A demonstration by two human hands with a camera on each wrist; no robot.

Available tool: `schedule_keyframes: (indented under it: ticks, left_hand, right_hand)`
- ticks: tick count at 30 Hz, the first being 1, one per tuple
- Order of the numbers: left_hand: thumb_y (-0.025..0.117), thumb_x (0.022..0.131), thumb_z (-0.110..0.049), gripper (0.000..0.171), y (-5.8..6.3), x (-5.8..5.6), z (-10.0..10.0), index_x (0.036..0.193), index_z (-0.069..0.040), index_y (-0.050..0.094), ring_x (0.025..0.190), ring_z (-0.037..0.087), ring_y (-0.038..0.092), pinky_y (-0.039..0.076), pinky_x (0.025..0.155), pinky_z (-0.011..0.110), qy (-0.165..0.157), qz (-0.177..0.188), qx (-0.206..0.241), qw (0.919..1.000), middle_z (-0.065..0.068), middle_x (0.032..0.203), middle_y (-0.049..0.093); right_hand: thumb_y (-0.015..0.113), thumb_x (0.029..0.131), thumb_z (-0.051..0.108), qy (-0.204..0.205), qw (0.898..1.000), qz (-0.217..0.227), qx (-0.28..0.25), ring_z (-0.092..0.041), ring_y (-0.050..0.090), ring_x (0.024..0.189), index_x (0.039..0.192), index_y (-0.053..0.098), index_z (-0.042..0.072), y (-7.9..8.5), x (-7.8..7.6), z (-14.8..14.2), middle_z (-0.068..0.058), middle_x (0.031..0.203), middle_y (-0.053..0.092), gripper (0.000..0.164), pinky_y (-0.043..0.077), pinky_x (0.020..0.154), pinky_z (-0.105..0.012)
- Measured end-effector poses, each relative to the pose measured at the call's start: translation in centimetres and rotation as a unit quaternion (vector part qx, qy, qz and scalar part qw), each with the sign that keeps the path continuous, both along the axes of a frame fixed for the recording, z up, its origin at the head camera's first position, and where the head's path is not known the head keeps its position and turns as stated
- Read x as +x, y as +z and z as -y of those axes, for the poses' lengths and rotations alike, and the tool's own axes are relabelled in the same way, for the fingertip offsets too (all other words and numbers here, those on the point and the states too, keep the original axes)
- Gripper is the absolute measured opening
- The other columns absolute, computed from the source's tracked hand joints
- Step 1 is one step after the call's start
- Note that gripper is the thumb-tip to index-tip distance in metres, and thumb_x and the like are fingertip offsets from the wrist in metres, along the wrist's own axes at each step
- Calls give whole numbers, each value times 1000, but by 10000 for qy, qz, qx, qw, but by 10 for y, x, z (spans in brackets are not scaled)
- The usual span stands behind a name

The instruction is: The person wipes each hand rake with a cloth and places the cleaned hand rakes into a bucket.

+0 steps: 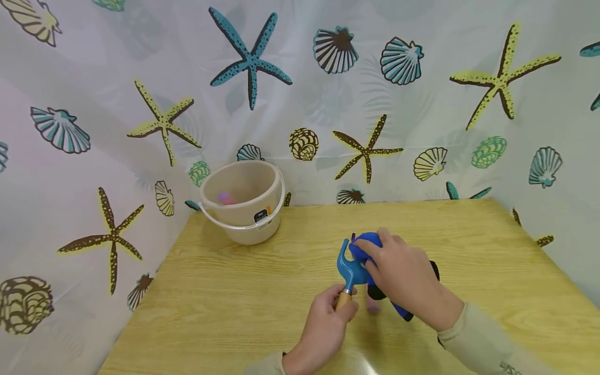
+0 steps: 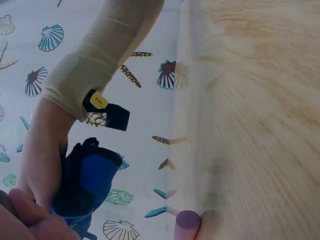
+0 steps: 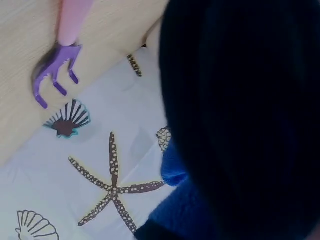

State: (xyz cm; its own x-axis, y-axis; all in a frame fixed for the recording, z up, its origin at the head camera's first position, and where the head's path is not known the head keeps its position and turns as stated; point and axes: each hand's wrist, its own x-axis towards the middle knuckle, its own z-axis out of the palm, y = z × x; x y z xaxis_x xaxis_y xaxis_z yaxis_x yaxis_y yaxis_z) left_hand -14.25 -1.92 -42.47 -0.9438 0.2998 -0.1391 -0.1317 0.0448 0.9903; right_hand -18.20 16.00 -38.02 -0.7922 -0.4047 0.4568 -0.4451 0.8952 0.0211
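In the head view my left hand (image 1: 323,323) grips the wooden handle of a small garden rake (image 1: 349,272) with a blue metal head, its curved prong pointing up. My right hand (image 1: 408,276) pinches a soft blue cloth piece with black ends (image 1: 367,245) against the rake's head, hiding part of it. Other blue and black parts of the cloth hang below that hand. In the right wrist view dark fabric (image 3: 240,120) blocks most of the picture. A second rake (image 3: 57,67), purple with a pink handle, lies on the table behind the hands.
A beige bucket (image 1: 244,219) with a white handle stands at the table's back left, with a pink and purple thing (image 1: 227,198) inside. The wood-grain table (image 1: 225,312) meets a curtain (image 1: 300,104) printed with shells and starfish at the back and sides.
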Motion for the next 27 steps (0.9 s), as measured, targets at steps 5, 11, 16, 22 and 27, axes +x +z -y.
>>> schedule_keyframes:
  ticks: [5, 11, 16, 22, 27]
  left_hand:
    - [56, 98, -16, 21, 2, 0, 1, 113, -3, 61, 39, 8, 32, 29, 36, 20, 207, 279, 352, 9988, -2, 67, 49]
    - [50, 100, -12, 17, 5, -5, 2, 85, -5, 52, 32, 9, 31, 29, 35, 21, 276, 112, 698, 9971, -4, 46, 37]
    - [53, 100, -11, 10, 5, -2, 1, 100, -2, 57, 31, 7, 32, 30, 33, 19, 381, 156, 896, 9951, -2, 60, 46]
    - [55, 99, -11, 16, 6, 2, -2, 108, 1, 58, 32, 7, 32, 31, 32, 19, 423, 234, 949, 9943, 0, 67, 49]
    - [53, 101, -13, 14, 8, 0, 1, 108, -2, 57, 32, 8, 31, 31, 33, 20, 390, 199, 871, 9952, -1, 67, 49]
  right_hand:
    - [79, 86, 26, 362, 9992, -67, -165, -25, 68, 81, 124, 70, 22, -11, 12, 4, -17, 106, 63, 39, 58, 50, -35]
    - [80, 84, 21, 1045, 9928, -291, -506, -20, 66, 81, 128, 68, 23, -25, 24, 12, -11, 106, 62, 46, 62, 59, -36]
    - [74, 89, 18, 670, 9929, -231, -952, -27, 67, 81, 132, 64, 21, -26, 3, -1, -16, 106, 59, 45, 61, 58, -40]
    - [63, 96, 15, 235, 9853, 267, -1670, -19, 58, 67, 135, 60, 19, -25, -13, -12, -12, 100, 53, 39, 58, 56, -35]
    - [70, 91, 16, 629, 9873, -58, -1457, -22, 64, 77, 135, 61, 21, -30, 6, 1, -12, 103, 57, 45, 61, 60, -36]
